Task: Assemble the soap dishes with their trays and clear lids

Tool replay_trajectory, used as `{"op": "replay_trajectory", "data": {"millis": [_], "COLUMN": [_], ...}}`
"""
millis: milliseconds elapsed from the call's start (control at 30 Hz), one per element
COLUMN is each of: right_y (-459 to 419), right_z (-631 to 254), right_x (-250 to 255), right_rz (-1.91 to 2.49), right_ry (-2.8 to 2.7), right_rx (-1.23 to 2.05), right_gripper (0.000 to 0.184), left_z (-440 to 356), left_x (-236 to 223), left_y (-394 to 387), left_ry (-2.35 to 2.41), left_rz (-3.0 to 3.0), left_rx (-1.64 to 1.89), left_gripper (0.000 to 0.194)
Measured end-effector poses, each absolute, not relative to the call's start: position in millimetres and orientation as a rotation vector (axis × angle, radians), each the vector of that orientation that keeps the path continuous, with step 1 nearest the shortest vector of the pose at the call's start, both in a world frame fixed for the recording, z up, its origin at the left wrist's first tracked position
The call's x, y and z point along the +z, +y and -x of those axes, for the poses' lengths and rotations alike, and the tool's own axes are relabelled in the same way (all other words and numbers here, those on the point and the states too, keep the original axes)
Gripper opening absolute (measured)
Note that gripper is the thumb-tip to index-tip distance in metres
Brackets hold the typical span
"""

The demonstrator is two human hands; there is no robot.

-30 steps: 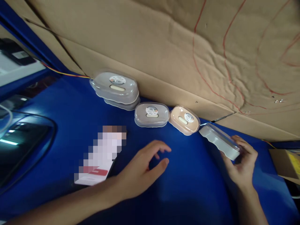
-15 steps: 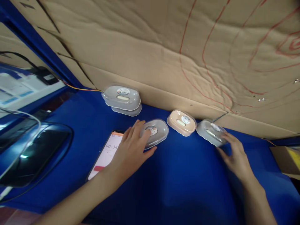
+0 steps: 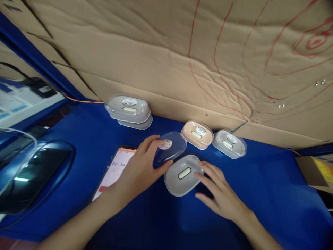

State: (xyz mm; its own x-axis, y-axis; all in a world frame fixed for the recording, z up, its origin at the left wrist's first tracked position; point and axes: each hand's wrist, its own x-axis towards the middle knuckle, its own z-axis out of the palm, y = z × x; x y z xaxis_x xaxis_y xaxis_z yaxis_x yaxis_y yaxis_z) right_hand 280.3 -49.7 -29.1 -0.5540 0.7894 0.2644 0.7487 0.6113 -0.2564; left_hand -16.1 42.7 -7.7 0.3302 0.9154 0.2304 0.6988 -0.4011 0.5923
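My left hand [image 3: 145, 161] grips a clear plastic lid [image 3: 173, 147] with a round label, its fingertips on the label and its thumb at the near edge. Just below the lid lies a grey oval soap dish [image 3: 173, 180], uncovered, with a cream pill-shaped piece in its middle. My right hand [image 3: 218, 191] is at the dish's right rim, fingers spread and fingertips over the edge, with the thumb apart from it. Behind stand a lidded peach soap dish [image 3: 192, 139] and a lidded grey soap dish [image 3: 229, 147].
Stacked grey lidded dishes [image 3: 127, 113] stand at the back left against a cardboard wall [image 3: 145, 52]. A phone [image 3: 110, 178] showing a timer lies under my left forearm. A dark device with cables [image 3: 33, 177] is at far left, a cardboard box [image 3: 309, 170] at far right.
My right hand has left the back-right grey dish and moved left to the near one. The near dish's lid, in my left hand, is now apart from the dish, which lies closer to me.
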Motion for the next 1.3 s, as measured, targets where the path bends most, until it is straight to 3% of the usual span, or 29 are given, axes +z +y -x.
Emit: {"op": "replay_trajectory", "data": {"millis": [267, 433, 567, 700, 933, 1000, 1067, 1300], "right_y": [-54.9, -56.6, -56.6, -58.8, -69.8, -69.6, -66.9, -60.0], "right_z": [-268.2, -267.9, -266.2, -266.6, -277.1, -278.8, -278.4, -267.7], "right_x": [-31.1, -34.4, -32.2, -26.3, -37.1, -33.8, -26.6, -18.0], "right_rz": [1.087, 1.048, 1.041, 1.053, 1.005, 0.96, 0.92, 0.965], "right_ry": [-2.564, -2.546, -2.459, -2.376, -2.261, -2.191, -2.149, -2.492], "right_rx": [0.159, 0.089, 0.07, 0.007, -0.183, -0.195, -0.169, 0.138], "right_gripper": [0.033, 0.029, 0.023, 0.023, 0.04, 0.032, 0.021, 0.017], "left_z": [15.4, -2.2, -18.9, -20.2, -14.6, -15.3, -12.8, 8.1], "left_x": [-24.0, -5.0, 1.3, -0.5, 10.2, 11.2, 10.7, -5.2], "left_y": [68.3, 38.9, 5.6, -0.1, 7.6, 9.1, 12.3, 25.6], "left_ry": [1.319, 1.325, 1.061, 1.066, 0.882, 0.92, 0.988, 1.258], "left_rz": [-2.436, -2.51, -2.442, -2.11, -1.119, -1.081, -1.218, -2.452], "left_rx": [0.502, 0.585, 0.26, 0.273, 0.217, 0.261, 0.302, 0.386], "left_gripper": [0.041, 0.04, 0.081, 0.078, 0.056, 0.052, 0.051, 0.035]}}
